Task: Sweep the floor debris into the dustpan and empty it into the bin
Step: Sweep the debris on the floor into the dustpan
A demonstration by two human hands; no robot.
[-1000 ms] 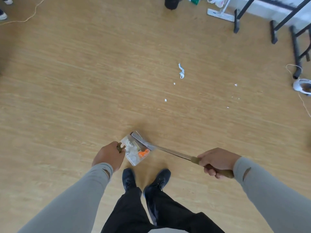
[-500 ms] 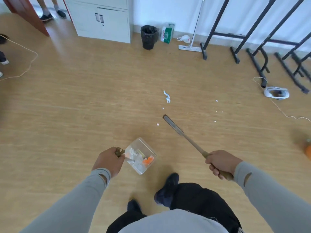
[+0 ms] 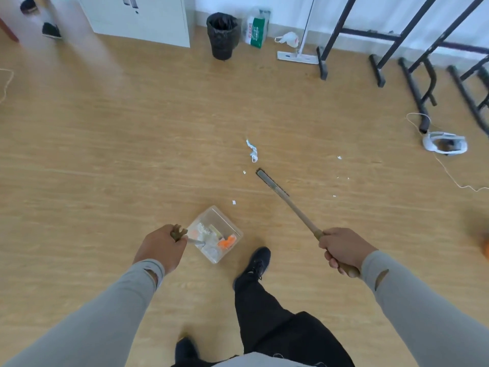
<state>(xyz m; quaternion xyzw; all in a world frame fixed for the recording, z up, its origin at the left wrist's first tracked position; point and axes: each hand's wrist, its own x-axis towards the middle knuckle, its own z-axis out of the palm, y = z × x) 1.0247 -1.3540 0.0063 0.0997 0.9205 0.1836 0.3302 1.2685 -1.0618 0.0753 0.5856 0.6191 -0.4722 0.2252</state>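
Observation:
My left hand (image 3: 162,247) grips the brown handle of a clear plastic dustpan (image 3: 215,233), which holds white scraps and an orange piece and hangs low over the floor by my right shoe. My right hand (image 3: 342,249) is closed on the wooden handle of a narrow flat brush (image 3: 272,182), its head pointing forward near the floor. A crumpled white strip (image 3: 252,151) lies just beyond the brush head, with small white bits (image 3: 234,202) scattered around. A black-lined bin (image 3: 222,35) stands at the far wall.
A white cabinet (image 3: 143,17) stands left of the bin; a green-white bag (image 3: 256,27) and a flat mop (image 3: 297,55) stand to its right. Black metal frames (image 3: 412,75) line the far right. A white device with cable (image 3: 444,143) lies on the right floor. Another person's feet (image 3: 50,29) are top left.
The view has lifted and moved toward the far wall. The brush swung out of the dustpan and forward to point at the white strip. My right foot has stepped forward.

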